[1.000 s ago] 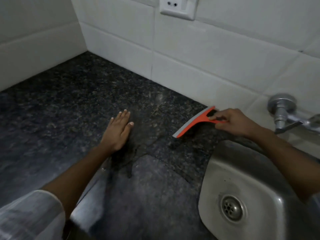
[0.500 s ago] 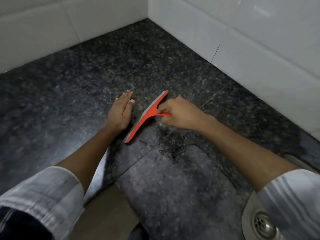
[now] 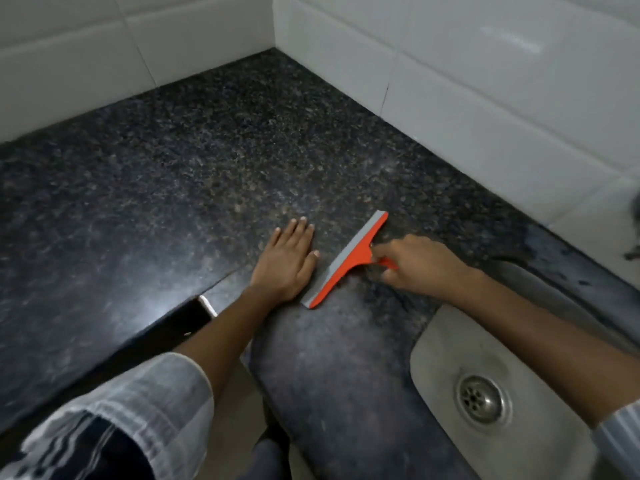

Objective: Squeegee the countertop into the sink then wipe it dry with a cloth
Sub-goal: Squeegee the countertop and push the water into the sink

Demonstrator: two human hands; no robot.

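Orange squeegee point(image 3: 346, 260) lies blade-down on the granite tabletop point(image 3: 173, 188), its handle gripped by the right hand point(image 3: 417, 265); the left hand point(image 3: 285, 263) rests flat and open just beside it, sink point(image 3: 450, 362) near.

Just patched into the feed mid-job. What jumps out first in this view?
The orange squeegee stands out, its blade lying on the dark speckled countertop at centre, the right hand gripping its handle. The left hand lies flat on the counter just beside the blade. The steel sink with its drain sits at lower right, below white wall tiles.
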